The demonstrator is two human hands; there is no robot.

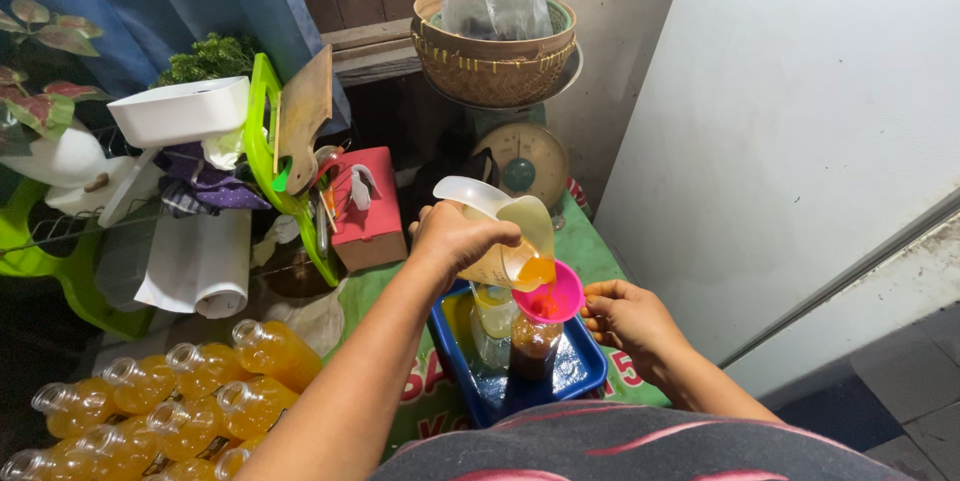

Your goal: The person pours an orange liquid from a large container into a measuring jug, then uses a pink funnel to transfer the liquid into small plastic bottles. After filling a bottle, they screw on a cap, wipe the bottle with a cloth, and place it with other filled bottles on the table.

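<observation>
We are mid-pour: our left hand (455, 233) grips the tilted jug (500, 231), tipping orange liquid into the pink funnel (556, 293). Our right hand (625, 319), at three o'clock, pinches its rim over the bottle (533, 346) in the blue tray (580, 366). Next calls for easing off before overflow.

Left forearm stretched forward from the lower left, left hand (455, 234) raised, wrist bent, fingers wrapped shut in a firm grip, knuckles up, right forearm coming in from the lower right, right hand (625, 316) lower, fingers curled inward, thumb forward
</observation>
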